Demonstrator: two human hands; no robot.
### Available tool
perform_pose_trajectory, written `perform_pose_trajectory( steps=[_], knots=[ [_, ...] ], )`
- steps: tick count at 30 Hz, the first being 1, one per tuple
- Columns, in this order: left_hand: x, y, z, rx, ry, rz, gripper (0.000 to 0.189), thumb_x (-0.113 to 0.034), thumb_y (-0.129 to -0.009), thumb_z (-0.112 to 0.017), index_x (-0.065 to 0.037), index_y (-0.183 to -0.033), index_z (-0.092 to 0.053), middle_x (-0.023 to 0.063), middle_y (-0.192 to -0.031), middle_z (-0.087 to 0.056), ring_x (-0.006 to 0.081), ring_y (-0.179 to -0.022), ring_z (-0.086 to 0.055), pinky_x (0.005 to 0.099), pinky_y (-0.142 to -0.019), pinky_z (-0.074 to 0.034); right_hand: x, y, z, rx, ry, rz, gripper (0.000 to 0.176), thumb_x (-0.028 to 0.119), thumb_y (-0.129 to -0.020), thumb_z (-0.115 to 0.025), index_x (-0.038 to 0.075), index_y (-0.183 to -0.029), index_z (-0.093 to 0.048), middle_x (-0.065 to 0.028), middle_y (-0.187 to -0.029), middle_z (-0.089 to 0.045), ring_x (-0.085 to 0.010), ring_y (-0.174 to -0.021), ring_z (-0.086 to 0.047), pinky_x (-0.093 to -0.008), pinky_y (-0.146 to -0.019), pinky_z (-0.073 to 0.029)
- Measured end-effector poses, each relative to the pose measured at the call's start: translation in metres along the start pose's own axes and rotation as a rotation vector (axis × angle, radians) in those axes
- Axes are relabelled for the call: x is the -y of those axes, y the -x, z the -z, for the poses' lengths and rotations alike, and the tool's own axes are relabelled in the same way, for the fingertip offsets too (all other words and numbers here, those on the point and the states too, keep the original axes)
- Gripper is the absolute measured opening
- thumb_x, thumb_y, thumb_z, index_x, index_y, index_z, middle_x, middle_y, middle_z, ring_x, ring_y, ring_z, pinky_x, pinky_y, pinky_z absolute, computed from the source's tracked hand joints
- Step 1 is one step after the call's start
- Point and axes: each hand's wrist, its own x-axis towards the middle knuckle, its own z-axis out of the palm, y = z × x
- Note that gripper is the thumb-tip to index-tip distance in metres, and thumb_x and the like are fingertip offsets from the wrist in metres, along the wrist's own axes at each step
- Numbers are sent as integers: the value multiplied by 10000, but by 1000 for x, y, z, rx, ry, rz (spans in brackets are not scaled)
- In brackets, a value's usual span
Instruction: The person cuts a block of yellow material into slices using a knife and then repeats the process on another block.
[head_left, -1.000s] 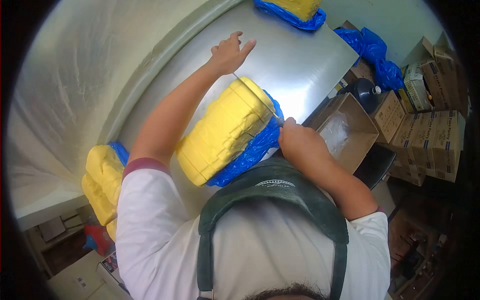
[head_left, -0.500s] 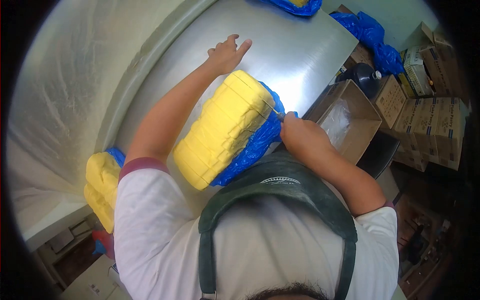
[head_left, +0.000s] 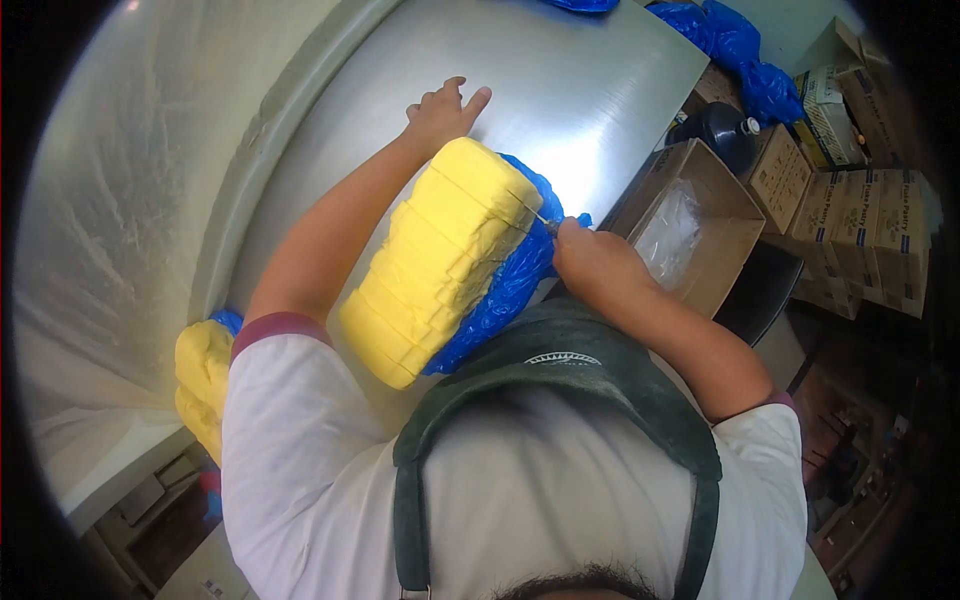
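Right hand fingers pinched on a thin wire at the yellow block edge. Left hand beyond the block on the counter, fingers half-spread; grip unclear, partly hidden.

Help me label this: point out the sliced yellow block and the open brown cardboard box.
Sliced yellow block (head_left: 440, 255): head view, top face.
Open brown cardboard box (head_left: 730, 262): head view, outer side wall.

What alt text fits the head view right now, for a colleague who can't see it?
The right hand grips a thin wire set into the far end of a big yellow block lying on blue plastic; the left hand is on the steel table beyond it. An open cardboard box stands to the right.
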Motion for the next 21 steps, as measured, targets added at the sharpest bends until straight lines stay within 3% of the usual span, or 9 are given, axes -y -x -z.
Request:
perform_pose_trajectory(
  steps=[9,11,13,14,21],
  knots=[
    [4,-4,-21,-36,-15,6,818,-659,-940,-399,-19,-1450,-403,198,-1412,-493,346,-1357,-381,539,-1101,-237,-15,-20,-18,34,-21,-48,272,157,-957,-401,-40,-1084,-538,-317,-1024,-659,-481,-974,-650,-562,-847,-505],
    [10,-5,-32,-51,-17,11,806,-651,-942,-409,-23,-1447,-408,194,-1413,-488,346,-1359,-373,536,-1103,-234,-23,-26,-30,-42,13,-7,238,174,-956,-446,-33,-1022,-544,-282,-872,-676,-451,-836,-673,-562,-747,-520],
    [16,-6,-45,-254,-3,-99,726,-577,-933,-495,-32,-1410,-464,218,-1357,-537,371,-1347,-404,538,-1100,-252,-26,-30,-34,-34,14,-3,237,174,-955,-447,-32,-1016,-545,-282,-858,-675,-449,-824,-675,-558,-737,-525],
    [20,-7,-50,-250,-2,-96,726,-577,-933,-495,-32,-1410,-464,218,-1357,-537,371,-1347,-404,538,-1100,-252,-28,-31,-36,-33,16,0,235,174,-953,-448,-32,-1011,-546,-282,-845,-674,-447,-811,-677,-555,-727,-530],
    [29,-10,-75,-333,-54,-239,712,-509,-948,-503,25,-1403,-379,211,-1465,-369,343,-1406,-260,569,-1130,-149,-52,-55,-65,-54,-11,24,234,186,-951,-463,-30,-987,-546,-264,-809,-678,-438,-778,-682,-548,-702,-538]
  ],
)
